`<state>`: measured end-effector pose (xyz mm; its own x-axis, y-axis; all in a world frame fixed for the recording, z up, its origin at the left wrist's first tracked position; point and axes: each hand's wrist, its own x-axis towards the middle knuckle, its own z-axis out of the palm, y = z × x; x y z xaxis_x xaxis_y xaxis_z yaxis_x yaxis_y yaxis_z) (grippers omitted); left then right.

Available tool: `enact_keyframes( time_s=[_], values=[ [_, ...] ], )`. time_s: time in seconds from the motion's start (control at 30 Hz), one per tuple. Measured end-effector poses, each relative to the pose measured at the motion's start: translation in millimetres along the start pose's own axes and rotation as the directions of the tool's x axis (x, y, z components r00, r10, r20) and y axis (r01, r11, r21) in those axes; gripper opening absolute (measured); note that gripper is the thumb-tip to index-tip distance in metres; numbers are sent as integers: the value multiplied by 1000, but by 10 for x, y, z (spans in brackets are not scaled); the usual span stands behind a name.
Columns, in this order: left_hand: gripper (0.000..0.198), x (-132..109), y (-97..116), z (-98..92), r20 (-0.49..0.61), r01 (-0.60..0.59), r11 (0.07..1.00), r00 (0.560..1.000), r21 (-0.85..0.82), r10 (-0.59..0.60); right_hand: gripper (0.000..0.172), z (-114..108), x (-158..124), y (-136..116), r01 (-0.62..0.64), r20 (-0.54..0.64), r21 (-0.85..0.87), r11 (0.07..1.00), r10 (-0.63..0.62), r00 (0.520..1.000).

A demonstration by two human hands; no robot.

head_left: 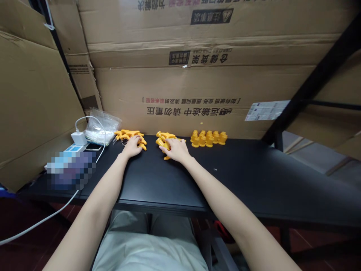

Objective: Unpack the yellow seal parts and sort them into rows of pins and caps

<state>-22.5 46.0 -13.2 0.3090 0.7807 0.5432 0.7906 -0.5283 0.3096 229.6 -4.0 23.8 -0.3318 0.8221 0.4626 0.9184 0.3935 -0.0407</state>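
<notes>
On the black table (231, 180) lie two heaps of small yellow plastic parts. My left hand (132, 146) rests on the left heap (128, 134), its fingers curled over some pieces. My right hand (175, 149) lies on the middle heap (163, 138), fingers bent around yellow pieces; what exactly each hand grips is too small to make out. Farther right, a tidy cluster of several upright yellow parts (208, 138) stands apart from both hands.
A clear plastic bag (102, 126) sits at the back left, beside a white charger (79, 138) and power strip with a cable running off the table's left edge. Cardboard boxes (197, 82) wall the back and left. A black metal frame (307, 86) slants at the right.
</notes>
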Motion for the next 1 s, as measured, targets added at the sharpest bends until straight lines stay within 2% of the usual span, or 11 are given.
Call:
enact_keyframes(
  time_s=[0.13, 0.3, 0.43, 0.57, 0.73, 0.8, 0.87, 0.93, 1.0],
  values=[
    [41, -5, -19, 6, 45, -20, 999, 999, 44, 18, 46, -17, -11, -70, -34, 49, -17, 999, 35, 998],
    [43, -27, 10, -26, 72, 41, 993, 996, 109, -49, 36, -70, -3, -158, -144, 73, 31, 989, 142, 987],
    [44, -47, 75, -65, 70, 88, 982, 992, 170, -101, 34, -91, 14, -226, -270, 117, 87, 959, 259, 959],
    [46, -60, 141, -75, 91, 118, 976, 986, 185, -136, 41, -71, 25, -255, -357, 159, 149, 922, 334, 929],
    [41, -48, 178, -86, 24, 111, 982, 993, 154, -116, 40, -11, 41, -178, -400, 120, 227, 888, 382, 916],
    [44, -34, 200, -108, -51, 78, 989, 996, 128, -72, 37, 9, 49, -114, -375, 59, 277, 885, 374, 925],
    [48, -18, 248, -139, -117, 0, 995, 993, 103, 12, 34, 25, 56, -48, -288, -40, 312, 905, 316, 948],
    [52, -4, 330, -168, -141, -87, 992, 985, 90, 99, 33, 36, 57, 7, -146, -150, 309, 940, 199, 968],
    [54, 3, 436, -184, -129, -125, 987, 982, 96, 137, 33, 38, 55, 39, 25, -242, 284, 959, 46, 969]
  ],
)
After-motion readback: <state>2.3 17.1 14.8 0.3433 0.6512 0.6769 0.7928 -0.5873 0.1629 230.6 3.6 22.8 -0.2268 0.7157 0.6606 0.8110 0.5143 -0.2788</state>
